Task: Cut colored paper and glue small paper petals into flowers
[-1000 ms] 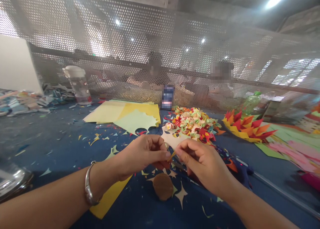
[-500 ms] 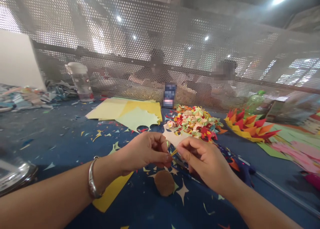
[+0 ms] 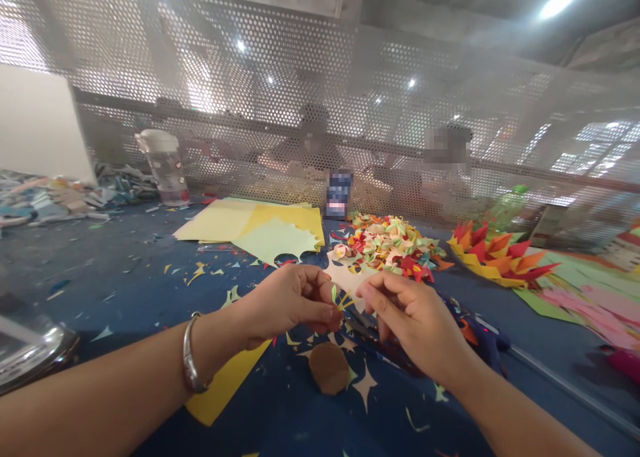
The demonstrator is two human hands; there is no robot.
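Observation:
My left hand [image 3: 290, 304] and my right hand [image 3: 407, 314] meet above the blue table [image 3: 125, 290], fingers pinched together. Between their fingertips is a small yellow and green folded paper piece [image 3: 340, 300]; both hands grip it. A silver bangle [image 3: 190, 354] circles my left wrist. Just below the hands lies a round brown disc [image 3: 329, 368]. Behind them sits a heap of small colourful folded paper flowers [image 3: 390, 244].
Yellow and pale green paper sheets [image 3: 250, 227] lie at the back, a yellow sheet [image 3: 225, 384] under my left forearm. Red, orange and yellow paper spikes [image 3: 500, 257] sit right, a lidded cup [image 3: 163, 167] back left. Paper scraps litter the table. People sit behind the perforated metal screen [image 3: 350, 110].
The hands have stayed close together, working the small paper piece; its thin yellow strips now show spread between the fingertips. The view shifted slightly.

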